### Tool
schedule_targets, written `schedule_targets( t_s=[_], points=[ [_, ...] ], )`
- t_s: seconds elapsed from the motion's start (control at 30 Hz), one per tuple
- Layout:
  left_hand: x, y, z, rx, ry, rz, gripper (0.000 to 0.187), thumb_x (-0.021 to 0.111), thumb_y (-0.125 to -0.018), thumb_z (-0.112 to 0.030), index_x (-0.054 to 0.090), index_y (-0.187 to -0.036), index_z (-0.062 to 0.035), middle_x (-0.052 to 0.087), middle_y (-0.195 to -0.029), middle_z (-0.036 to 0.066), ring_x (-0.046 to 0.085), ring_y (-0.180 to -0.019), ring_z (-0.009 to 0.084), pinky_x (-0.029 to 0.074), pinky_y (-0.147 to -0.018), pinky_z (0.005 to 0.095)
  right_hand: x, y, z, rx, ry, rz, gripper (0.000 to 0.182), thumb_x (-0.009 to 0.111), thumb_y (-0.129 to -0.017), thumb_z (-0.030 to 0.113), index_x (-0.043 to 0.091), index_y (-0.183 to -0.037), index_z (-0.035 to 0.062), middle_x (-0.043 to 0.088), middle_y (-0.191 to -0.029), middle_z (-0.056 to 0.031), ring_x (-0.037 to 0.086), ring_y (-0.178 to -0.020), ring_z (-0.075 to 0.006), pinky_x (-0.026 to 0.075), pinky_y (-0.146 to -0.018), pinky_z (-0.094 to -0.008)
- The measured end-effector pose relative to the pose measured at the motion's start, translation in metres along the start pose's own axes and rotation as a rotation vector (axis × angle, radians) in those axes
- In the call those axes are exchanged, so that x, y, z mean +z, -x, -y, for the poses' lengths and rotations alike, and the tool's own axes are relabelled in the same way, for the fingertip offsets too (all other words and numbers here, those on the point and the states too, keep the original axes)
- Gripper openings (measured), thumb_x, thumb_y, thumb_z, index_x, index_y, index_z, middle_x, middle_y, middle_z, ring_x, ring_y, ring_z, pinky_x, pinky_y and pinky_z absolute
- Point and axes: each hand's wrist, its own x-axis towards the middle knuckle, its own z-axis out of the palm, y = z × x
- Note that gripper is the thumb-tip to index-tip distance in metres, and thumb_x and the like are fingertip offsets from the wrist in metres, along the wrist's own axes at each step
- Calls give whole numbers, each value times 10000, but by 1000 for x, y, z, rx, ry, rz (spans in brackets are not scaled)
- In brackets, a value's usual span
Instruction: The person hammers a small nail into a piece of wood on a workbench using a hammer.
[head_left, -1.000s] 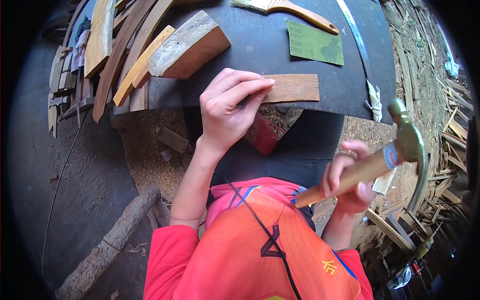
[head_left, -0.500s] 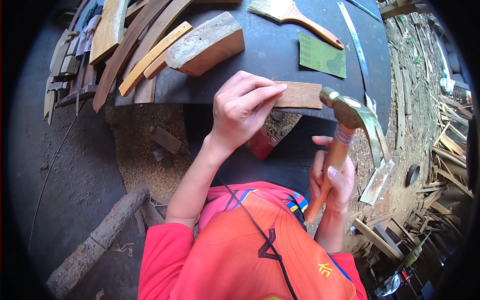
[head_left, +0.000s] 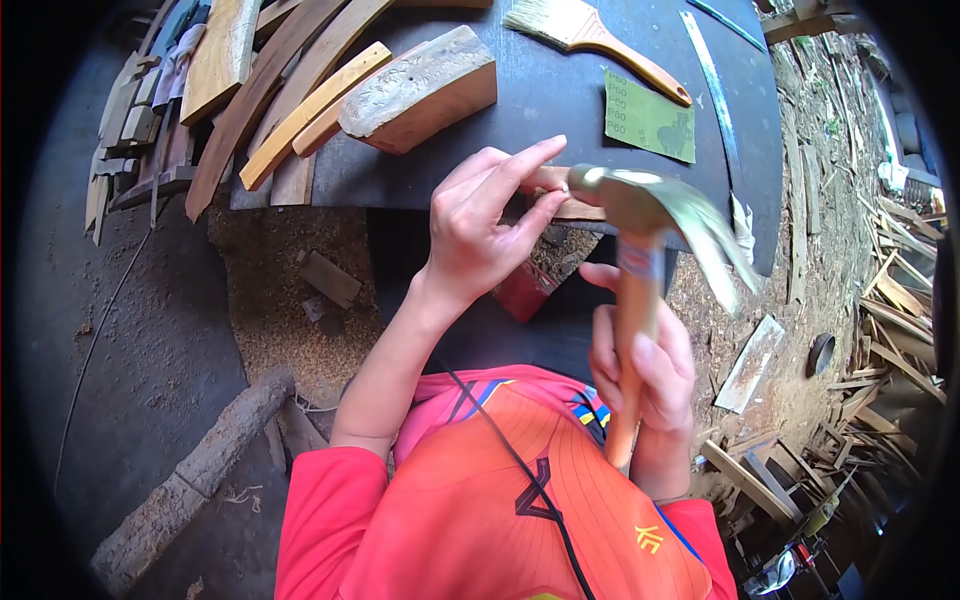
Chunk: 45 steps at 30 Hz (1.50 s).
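My right hand (head_left: 662,372) grips the wooden handle of a claw hammer (head_left: 640,205), its metal head blurred by motion. The hammer's striking face is close to the fingertips of my left hand (head_left: 487,215), at the dark table's front edge. On my left hand the index finger is raised, while the thumb and another finger come together over a small flat wooden strip (head_left: 582,211). Whatever they pinch is too small or hidden to make out. Hand and hammer head cover much of the strip.
A thick wood block (head_left: 430,95) and long wood strips (head_left: 275,90) lie on the table's left. Farther back are a paintbrush (head_left: 600,38), green sandpaper (head_left: 648,118) and a metal ruler (head_left: 712,85). A log (head_left: 195,480) lies on the floor; scrap wood is piled at right.
The hammer has swung left, its head now over the wooden strip beside my left fingertips. My right hand shifted slightly left, and my left index finger lifted.
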Motion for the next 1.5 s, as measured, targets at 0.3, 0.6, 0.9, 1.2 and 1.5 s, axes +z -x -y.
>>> schedule_targets(
  t_s=[0.3, 0.6, 0.9, 1.2, 1.5],
  points=[
    [0, 1, 2, 12, 6, -17, 590, 884, -807, 16, 729, -1374, -33, 768, -855, 58, 704, -753, 213, 575, -712, 349, 6, 9, 1, -75, 59, -22, 890, 698, -994, 495, 411, -1562, -128, 493, -715, -33, 385, -436, -73, 321, -402, -222],
    [1, 4, 3, -5, 8, -31, 636, 889, -803, 9, 711, -1411, -48, 759, -834, 45, 695, -737, 215, 566, -700, 353, 10, 9, -3, -167, 38, -40, 940, 746, -943, 548, 446, -1502, -146, 473, -663, -18, 406, -443, -65, 319, -408, -220],
    [-4, 5, -1, -45, 0, -3, 680, 902, -770, 43, 707, -1417, -33, 812, -881, 79, 745, -790, 212, 581, -757, 337, 9, 15, -3, -130, 130, -64, 925, 763, -925, 543, 475, -1486, -134, 489, -655, -9, 428, -454, -69, 319, -417, -219],
    [-2, 8, 4, -30, 4, -38, 673, 902, -790, 7, 701, -1430, -52, 793, -839, 51, 707, -753, 212, 567, -715, 344, 11, 12, -5, -160, 143, -61, 868, 739, -965, 529, 474, -1456, -136, 472, -642, -8, 437, -435, -77, 343, -398, -228],
    [-6, 6, 0, -34, -16, 3, 657, 953, -772, -93, 725, -1386, -39, 811, -920, 55, 721, -836, 225, 576, -770, 353, 4, 7, -4, -278, 223, -160, 809, 699, -995, 530, 495, -1423, -126, 506, -662, -34, 437, -419, -89, 344, -386, -235]
  ],
)
